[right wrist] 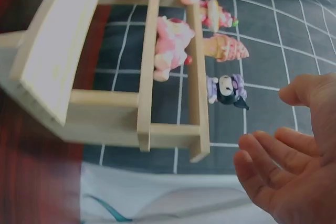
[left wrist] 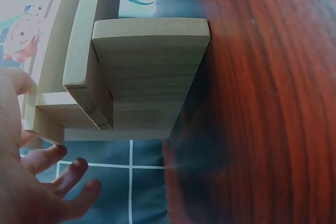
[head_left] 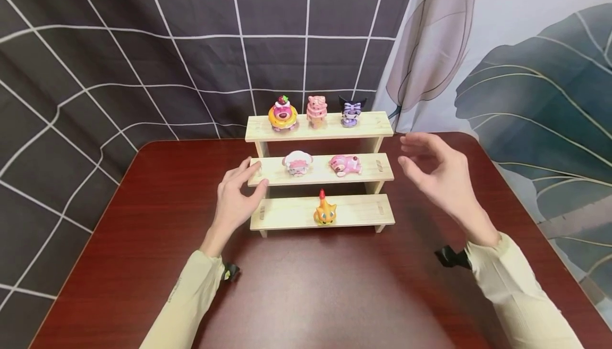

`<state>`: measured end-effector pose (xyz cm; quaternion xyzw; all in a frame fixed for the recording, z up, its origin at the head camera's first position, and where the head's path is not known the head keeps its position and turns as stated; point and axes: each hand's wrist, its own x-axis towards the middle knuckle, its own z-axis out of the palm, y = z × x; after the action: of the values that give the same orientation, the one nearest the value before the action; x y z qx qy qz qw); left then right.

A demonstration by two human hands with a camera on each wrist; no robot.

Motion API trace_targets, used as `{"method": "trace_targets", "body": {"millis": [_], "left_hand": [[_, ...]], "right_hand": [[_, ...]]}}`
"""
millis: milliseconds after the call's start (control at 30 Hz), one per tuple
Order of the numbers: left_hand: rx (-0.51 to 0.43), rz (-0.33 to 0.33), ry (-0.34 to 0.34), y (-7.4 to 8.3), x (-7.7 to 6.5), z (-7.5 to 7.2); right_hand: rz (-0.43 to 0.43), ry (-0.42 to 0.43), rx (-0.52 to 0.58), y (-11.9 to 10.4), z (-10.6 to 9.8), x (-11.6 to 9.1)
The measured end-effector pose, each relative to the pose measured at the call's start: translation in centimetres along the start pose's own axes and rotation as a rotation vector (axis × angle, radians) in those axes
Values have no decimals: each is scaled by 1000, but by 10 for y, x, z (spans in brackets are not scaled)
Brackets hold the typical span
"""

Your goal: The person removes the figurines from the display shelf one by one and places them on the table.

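1. Dark grey cloth with a white grid (head_left: 201, 67) hangs behind the bench.
2. The glossy red-brown wooden bench (head_left: 306, 280) carries everything else.
3. On it, near the cloth, sits a pale wooden three-tier stand (head_left: 287, 213), its boards climbing like steps towards the back.
4. The right hand (head_left: 444, 179) holds nothing; its fingers bend softly, thumb apart, beside the stand's right end without touching it.
5. The left hand (head_left: 234, 200) has thumb and forefinger at the middle tier's left end, the other fingers loosely spread; how firmly they press, I cannot tell. The step looks like steadying the stand: light, even contact on the wood would suit, as a jolt could topple the figures.
6. Top tier, left to right: a pink figure in a yellow ring (head_left: 282, 116), a pink ice-cream-shaped figure (head_left: 316, 111), a black-and-purple figure (head_left: 351, 112). Any approach from the right should clear this last one.
7. Middle tier: a white-and-pink figure (head_left: 297, 164) and a pink figure lying down (head_left: 345, 165).
8. Bottom tier: an orange figure with a red-tipped tail (head_left: 325, 214).
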<state>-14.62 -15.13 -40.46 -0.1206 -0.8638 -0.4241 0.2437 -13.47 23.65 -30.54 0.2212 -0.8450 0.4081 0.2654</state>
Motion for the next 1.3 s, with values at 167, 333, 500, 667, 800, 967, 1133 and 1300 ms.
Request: {"method": "trace_targets", "body": {"millis": [167, 333, 500, 667, 800, 967, 1133, 1300], "left_hand": [[-4, -9, 5, -1, 1, 0], [-4, -19, 2, -2, 0, 0], [-16, -19, 12, -2, 0, 0], [-35, -3, 18, -2, 0, -1], [-48, -1, 18, -1, 1, -1], [-51, -7, 16, 0, 1, -2], [-49, -1, 18, 0, 1, -1], [-42, -4, 16, -2, 1, -1]], "right_hand": [[41, -23, 140, 4, 12, 19], [66, -38, 178, 10, 20, 38], [105, -63, 176, 15, 27, 56], [166, -87, 206, 20, 32, 69], [186, -95, 214, 21, 36, 75], [206, -127, 221, 22, 41, 83], [219, -160, 223, 22, 45, 89], [256, -161, 242, 21, 48, 92]]}}
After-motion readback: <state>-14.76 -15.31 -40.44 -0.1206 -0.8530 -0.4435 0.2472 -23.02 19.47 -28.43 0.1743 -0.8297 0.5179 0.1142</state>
